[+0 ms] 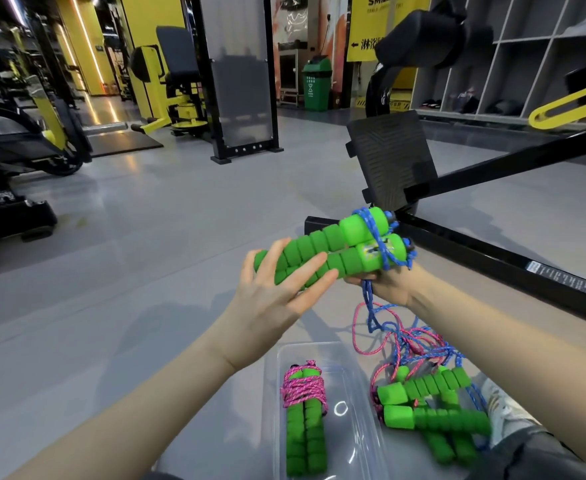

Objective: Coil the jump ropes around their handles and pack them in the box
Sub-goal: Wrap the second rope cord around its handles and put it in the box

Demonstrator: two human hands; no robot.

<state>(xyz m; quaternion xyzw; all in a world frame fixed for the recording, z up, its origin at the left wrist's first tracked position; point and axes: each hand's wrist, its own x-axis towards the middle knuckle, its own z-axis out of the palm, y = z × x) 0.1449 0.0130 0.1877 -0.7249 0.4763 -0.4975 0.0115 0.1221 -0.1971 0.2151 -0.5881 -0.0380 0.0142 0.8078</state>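
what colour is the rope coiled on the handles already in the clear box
Pink with pale flecks: the coiled braided rope on green foam handles, head view.

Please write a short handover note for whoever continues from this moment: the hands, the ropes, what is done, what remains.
Left hand: open, straight fingers against the held green handles.
Right hand: grips those handles at the end where the blue rope is wound a few turns; the rest hangs down.
Done: one pink-wound bundle lies in the clear box.
To do: finish the blue coil and pack it; then coil the loose pile of handles and ropes beside the box.
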